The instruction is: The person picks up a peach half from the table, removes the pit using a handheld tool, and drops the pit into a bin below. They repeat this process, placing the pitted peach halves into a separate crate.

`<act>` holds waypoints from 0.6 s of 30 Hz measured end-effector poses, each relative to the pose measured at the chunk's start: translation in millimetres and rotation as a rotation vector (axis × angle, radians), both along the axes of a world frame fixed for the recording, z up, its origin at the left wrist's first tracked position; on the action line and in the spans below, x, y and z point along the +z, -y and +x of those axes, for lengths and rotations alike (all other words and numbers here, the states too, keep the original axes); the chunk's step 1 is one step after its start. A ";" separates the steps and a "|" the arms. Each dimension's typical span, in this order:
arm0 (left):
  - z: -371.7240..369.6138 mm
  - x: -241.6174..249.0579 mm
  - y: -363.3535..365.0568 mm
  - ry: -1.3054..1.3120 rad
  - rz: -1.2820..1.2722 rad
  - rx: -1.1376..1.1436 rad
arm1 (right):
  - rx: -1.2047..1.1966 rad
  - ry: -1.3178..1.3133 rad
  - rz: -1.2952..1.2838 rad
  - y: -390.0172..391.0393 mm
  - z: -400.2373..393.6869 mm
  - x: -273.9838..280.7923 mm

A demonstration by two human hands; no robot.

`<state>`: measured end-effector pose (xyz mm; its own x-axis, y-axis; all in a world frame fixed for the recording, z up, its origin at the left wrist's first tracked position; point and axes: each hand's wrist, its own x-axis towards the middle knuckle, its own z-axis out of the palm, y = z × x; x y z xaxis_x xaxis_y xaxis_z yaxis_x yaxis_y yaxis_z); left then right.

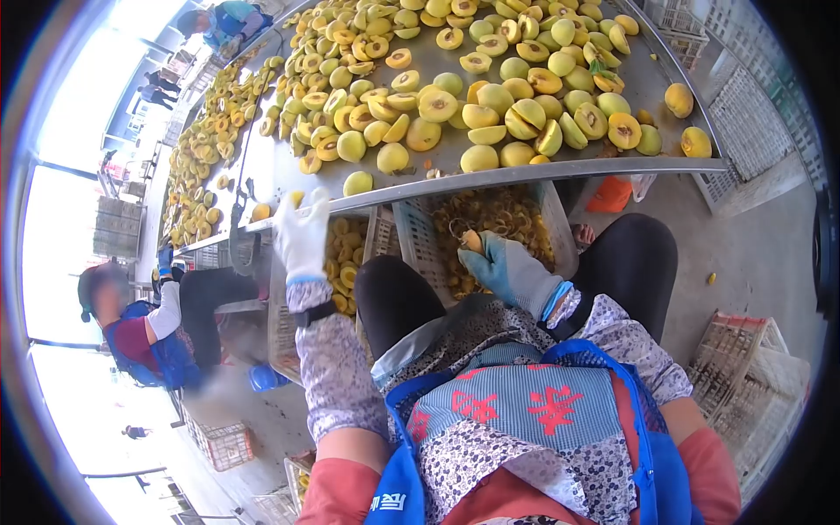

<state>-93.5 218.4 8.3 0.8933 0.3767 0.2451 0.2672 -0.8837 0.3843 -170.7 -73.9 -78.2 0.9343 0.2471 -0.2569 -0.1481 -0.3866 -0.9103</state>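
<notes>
My left hand point(302, 236), in a white glove, is raised at the table's near edge. A bit of yellow peach point(296, 198) shows between its fingertips; the rest of the piece is hidden by the glove. Lower and to the right, my right hand point(506, 269) wears a grey-blue glove. Its fingers are wrapped round a short-handled pitting tool point(472, 241) with a thin wire loop at its end. This tool is over a plastic crate point(418, 229) full of brownish-yellow pits and scraps point(516, 214) between my knees. Halved peaches point(437, 105) lie heaped on the metal table point(367, 197).
Left of my knees, another crate holds yellow peach halves point(343, 262). A co-worker point(153, 341) sits at the left by the table, and another person point(229, 24) is at the far end. Stacked crates point(744, 367) stand at the right. An orange bag point(610, 194) lies under the table.
</notes>
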 end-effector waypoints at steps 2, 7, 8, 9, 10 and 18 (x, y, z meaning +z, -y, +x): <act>38.1 -13.8 15.5 -0.096 0.099 -0.095 | 0.006 0.019 0.013 -0.7 3.0 1.9; 98.5 -23.3 29.5 -0.524 0.229 -0.193 | 0.000 0.047 0.043 -0.6 8.5 3.1; 100.3 -19.9 31.5 -0.616 0.266 -0.197 | 0.009 0.046 0.045 -1.0 8.0 5.2; 96.0 -15.9 29.5 -0.594 0.240 -0.209 | 0.009 0.047 0.046 -1.7 7.4 6.7; 92.0 -18.2 19.8 -0.590 0.241 -0.209 | -0.014 0.079 0.091 -2.1 7.5 8.7; -24.0 9.5 94.5 0.071 -0.862 -0.638 | -0.028 0.193 0.303 -12.7 7.8 37.6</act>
